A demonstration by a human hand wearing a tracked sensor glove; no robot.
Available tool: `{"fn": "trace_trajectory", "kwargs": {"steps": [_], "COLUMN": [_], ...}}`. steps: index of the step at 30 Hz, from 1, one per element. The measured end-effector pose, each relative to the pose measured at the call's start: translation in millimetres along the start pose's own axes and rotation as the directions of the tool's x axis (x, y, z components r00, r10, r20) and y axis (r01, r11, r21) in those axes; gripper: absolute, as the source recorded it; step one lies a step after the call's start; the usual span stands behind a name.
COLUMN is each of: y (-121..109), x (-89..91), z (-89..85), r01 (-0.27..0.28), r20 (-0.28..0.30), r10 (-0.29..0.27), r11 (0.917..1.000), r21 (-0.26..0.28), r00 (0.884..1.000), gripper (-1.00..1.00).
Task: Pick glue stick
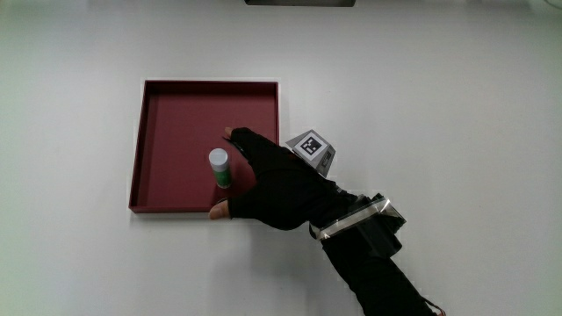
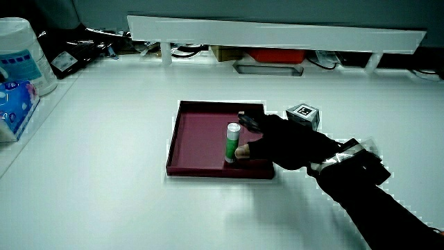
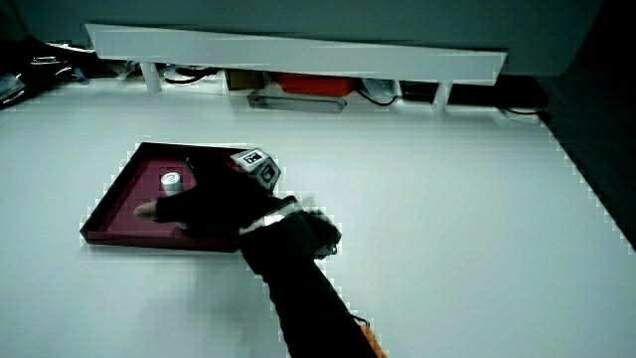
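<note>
A glue stick [image 1: 219,167] with a white cap and green body stands upright in a dark red square tray [image 1: 176,114]. The hand [image 1: 230,174] reaches into the tray at its rim nearest the person, fingers spread. The stick stands between the thumb [image 1: 219,211] and the forefinger, close to the palm, and neither digit is closed on it. Both side views show the stick [image 2: 232,142] [image 3: 171,181] upright in the tray [image 2: 198,132] [image 3: 114,209] beside the hand [image 2: 244,135] [image 3: 174,196]. The patterned cube [image 1: 309,145] sits on the back of the hand.
A low white partition [image 2: 277,31] runs along the table's edge farthest from the person, with cables and small items under it. A white wipes tub [image 2: 21,59] and a blue pack [image 2: 14,104] stand at the table's side edge.
</note>
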Motion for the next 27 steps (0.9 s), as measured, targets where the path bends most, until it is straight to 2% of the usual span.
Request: {"fn": "trace_trajectory", "kwargs": {"steps": [12, 17, 20, 22, 24, 27], "y": [7, 6, 5, 3, 3, 1], "x": [12.3, 16.5, 18.4, 17.2, 20.8, 20.4], "z": [-6.3, -7.2, -6.9, -7.3, -7.0, -7.1], "r01": [-0.006, -0.02, -0.045, -0.041, -0.066, -0.051], "r20": [-0.046, -0.068, -0.082, -0.095, -0.111, -0.111], "r10": [0.007, 0.024, 0.053, 0.055, 0.086, 0.077], "r11": [0.9998, 0.9981, 0.9936, 0.9888, 0.9825, 0.9738], "r21": [0.017, 0.058, 0.104, 0.144, 0.174, 0.222], "r00": [0.999, 0.997, 0.995, 0.994, 0.99, 0.991], "gripper": [0.0, 0.14, 0.22, 0.28, 0.33, 0.42]}}
